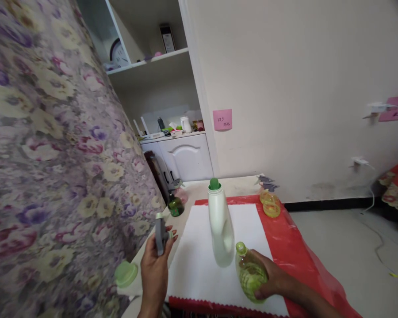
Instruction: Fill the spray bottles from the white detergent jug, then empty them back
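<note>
Head: green bottle (250, 276) over white mat (199, 265).

Soft, even light fills your view, with no hard glare. The white mat (199, 269) under your hands is the brightest patch, nearly washed out. The white bottle (220, 229) just beyond your right hand (273, 280) throws only a faint shadow at its base. The grey spray head (160, 236) in your left hand (154, 269) and the green bottle (248, 274) in your right look slightly soft. Left of your grip the flowered curtain (53, 154) smears and bows with the wide lens; the shelf alcove (152, 88) far beyond it sits dimmer.
</note>
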Demonstrator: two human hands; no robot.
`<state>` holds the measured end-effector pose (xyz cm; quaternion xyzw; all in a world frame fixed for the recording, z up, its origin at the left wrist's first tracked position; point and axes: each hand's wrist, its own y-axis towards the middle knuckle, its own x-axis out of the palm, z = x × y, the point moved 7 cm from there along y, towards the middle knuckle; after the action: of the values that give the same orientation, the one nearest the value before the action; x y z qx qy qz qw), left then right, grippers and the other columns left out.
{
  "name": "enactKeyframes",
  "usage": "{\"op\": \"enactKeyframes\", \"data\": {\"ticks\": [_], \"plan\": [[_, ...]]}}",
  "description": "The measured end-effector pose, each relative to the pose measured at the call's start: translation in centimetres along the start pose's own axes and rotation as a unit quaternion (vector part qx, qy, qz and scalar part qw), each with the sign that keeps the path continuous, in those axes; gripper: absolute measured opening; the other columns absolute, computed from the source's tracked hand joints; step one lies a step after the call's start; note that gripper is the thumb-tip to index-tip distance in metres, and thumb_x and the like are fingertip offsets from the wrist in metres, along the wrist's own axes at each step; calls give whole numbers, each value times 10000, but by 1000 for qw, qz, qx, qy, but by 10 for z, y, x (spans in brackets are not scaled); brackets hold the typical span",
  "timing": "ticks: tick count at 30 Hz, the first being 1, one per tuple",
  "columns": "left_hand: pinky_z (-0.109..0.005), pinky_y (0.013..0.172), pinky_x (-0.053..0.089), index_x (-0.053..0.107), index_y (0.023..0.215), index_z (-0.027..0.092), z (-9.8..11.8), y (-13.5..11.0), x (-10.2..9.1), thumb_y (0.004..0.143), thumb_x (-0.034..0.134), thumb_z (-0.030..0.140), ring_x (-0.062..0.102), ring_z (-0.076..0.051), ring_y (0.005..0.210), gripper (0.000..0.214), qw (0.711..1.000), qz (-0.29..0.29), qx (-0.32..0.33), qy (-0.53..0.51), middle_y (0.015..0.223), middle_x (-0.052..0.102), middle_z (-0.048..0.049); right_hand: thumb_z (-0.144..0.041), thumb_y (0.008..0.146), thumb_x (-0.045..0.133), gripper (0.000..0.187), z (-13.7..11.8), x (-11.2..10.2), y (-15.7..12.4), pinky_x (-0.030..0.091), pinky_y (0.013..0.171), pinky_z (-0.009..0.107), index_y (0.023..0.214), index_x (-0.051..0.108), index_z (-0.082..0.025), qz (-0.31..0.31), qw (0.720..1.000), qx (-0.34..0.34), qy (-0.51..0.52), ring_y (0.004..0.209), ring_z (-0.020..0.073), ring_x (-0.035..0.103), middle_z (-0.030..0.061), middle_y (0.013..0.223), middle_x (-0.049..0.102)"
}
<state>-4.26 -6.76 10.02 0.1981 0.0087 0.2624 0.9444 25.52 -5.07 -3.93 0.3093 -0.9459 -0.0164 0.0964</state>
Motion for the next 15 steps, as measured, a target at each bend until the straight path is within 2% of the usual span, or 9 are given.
{"op": "enactKeyframes", "data": {"ticks": [4, 7, 11, 15], "plan": [[-356, 949, 455, 657, 1037, 228, -37, 22, 6, 756, 670, 329, 599, -247, 1058, 299, 981, -93, 74, 151, 1078, 658, -62, -274, 406, 905, 869, 6, -3, -1, 402, 981, 425, 1206, 571, -223, 11, 1000, 7, 4, 1139, 325, 544, 71, 1150, 614], [-367, 966, 447, 629, 1049, 230, -71, 34, 20, 819, 492, 225, 575, -236, 1092, 268, 925, -169, 142, 310, 1095, 630, -73, -254, 406, 896, 886, 9, -5, -2, 387, 1004, 428, 1227, 562, -228, 23, 1000, 12, 3, 1159, 326, 539, 72, 1180, 613], [-337, 895, 463, 635, 1036, 208, -118, 48, 34, 816, 418, 138, 606, -217, 1016, 317, 902, -205, 120, 361, 1073, 629, -74, -270, 401, 893, 910, 19, -10, -2, 401, 990, 428, 1248, 561, -249, 34, 999, 27, 0, 1164, 339, 535, 65, 1173, 618], [-353, 878, 448, 640, 1094, 185, -154, 58, 44, 821, 413, 115, 590, -243, 1040, 363, 887, -218, 79, 400, 1122, 627, -95, -337, 381, 903, 951, 31, -22, 1, 398, 995, 443, 1265, 560, -268, 44, 999, 20, -10, 1173, 361, 528, 75, 1181, 623]]}}
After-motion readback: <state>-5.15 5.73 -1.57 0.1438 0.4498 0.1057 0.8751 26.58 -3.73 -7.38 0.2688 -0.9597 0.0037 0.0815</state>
